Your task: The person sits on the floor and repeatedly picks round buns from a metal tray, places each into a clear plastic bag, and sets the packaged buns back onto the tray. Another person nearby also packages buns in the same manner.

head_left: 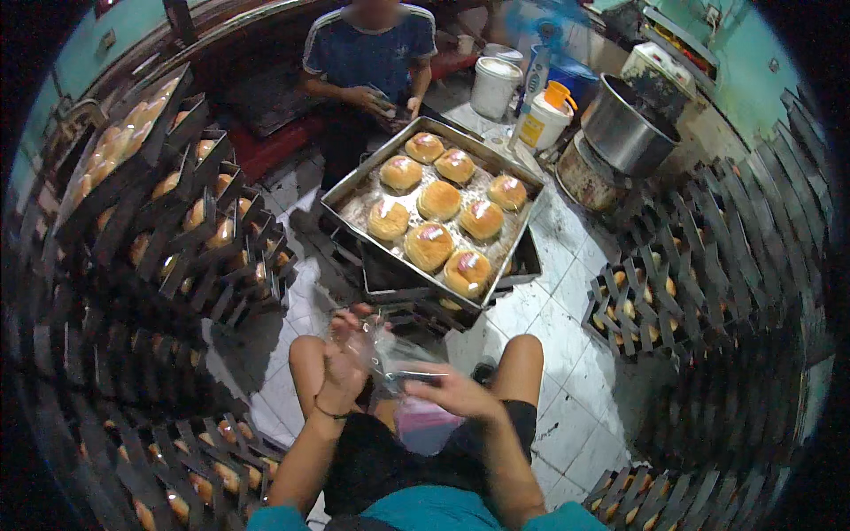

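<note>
My left hand (347, 354) is raised over my left thigh, its fingers closed on a clear plastic bag (390, 354). Blurred by motion, my right hand (456, 391) reaches across my lap to the lower part of that bag; whether its fingers grip it cannot be made out. Below it, more clear plastic with a pinkish print (427, 423) lies on my lap. In front of me a square metal tray (359, 232) holds several round golden buns (438, 201), each with a shiny patch on top. Neither hand touches the tray.
Beneath the tray sits a darker tray (531, 257). Stacked racks of bun trays stand left (204, 221) and right (646, 301). Across from me sits a person in a blue shirt (370, 49), hands together. White buckets (496, 87) and a steel mixing bowl (627, 128) stand at the back right.
</note>
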### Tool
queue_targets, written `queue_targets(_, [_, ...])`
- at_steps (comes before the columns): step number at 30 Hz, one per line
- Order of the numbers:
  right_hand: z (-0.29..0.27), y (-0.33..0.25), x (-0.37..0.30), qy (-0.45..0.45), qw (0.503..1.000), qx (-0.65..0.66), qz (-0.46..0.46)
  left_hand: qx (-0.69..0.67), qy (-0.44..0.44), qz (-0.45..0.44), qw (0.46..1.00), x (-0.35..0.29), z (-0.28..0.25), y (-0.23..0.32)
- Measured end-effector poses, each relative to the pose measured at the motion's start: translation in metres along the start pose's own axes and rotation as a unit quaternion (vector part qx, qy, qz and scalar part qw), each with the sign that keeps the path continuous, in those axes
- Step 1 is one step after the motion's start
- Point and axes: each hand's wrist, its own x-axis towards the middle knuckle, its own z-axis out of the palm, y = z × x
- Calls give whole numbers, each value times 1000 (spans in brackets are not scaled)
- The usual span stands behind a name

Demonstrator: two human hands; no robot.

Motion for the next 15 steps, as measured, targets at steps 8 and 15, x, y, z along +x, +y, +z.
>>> queue_targets(8, [-77,-96,61,20,995,97,22,21,-100,-17,995,17,60,3])
queue_targets(15, [-24,-26,111,25,964,266,0,101,5,-6,995,43,52,9])
